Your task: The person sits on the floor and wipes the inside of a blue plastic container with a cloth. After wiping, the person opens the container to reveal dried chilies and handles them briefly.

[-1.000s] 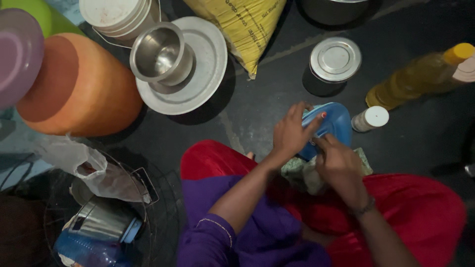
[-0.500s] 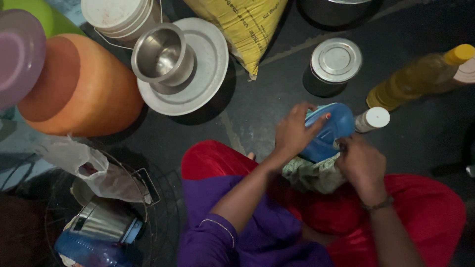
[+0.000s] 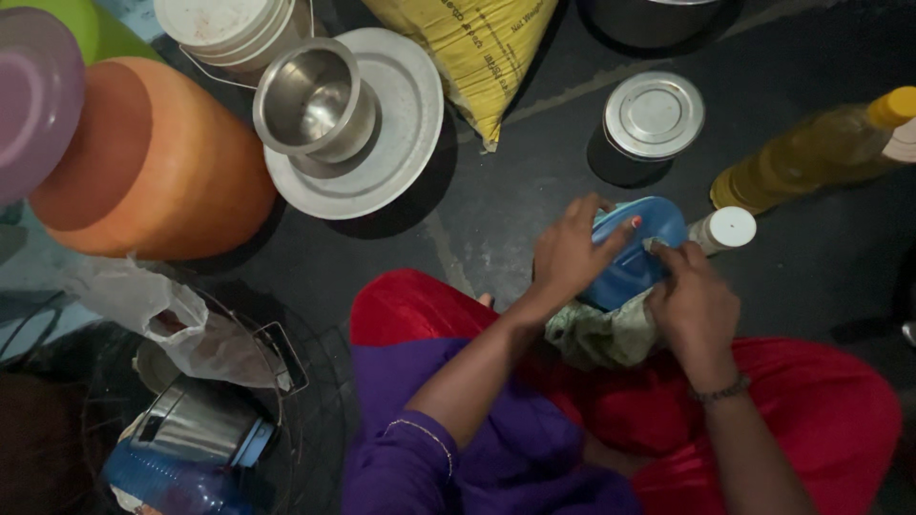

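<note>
A blue oval plastic container (image 3: pixel 641 240) rests tilted on my lap above a red garment. My left hand (image 3: pixel 571 254) grips its left side, fingers spread over the lid. My right hand (image 3: pixel 695 301) presses a pale green cloth (image 3: pixel 603 336) against the container's right edge; the cloth hangs bunched below the container.
On the dark floor stand a small white-capped bottle (image 3: pixel 722 230), a yellow oil bottle (image 3: pixel 811 151), a lidded steel tin (image 3: pixel 652 119), a yellow sack (image 3: pixel 477 48), a steel cup (image 3: pixel 310 100) on a steel plate (image 3: pixel 401 124), an orange pot (image 3: pixel 153 162), and a wire basket (image 3: pixel 286 362) of items.
My right hand with the cloth has moved from the container's lower side up to its right edge. The left hand has kept its grip.
</note>
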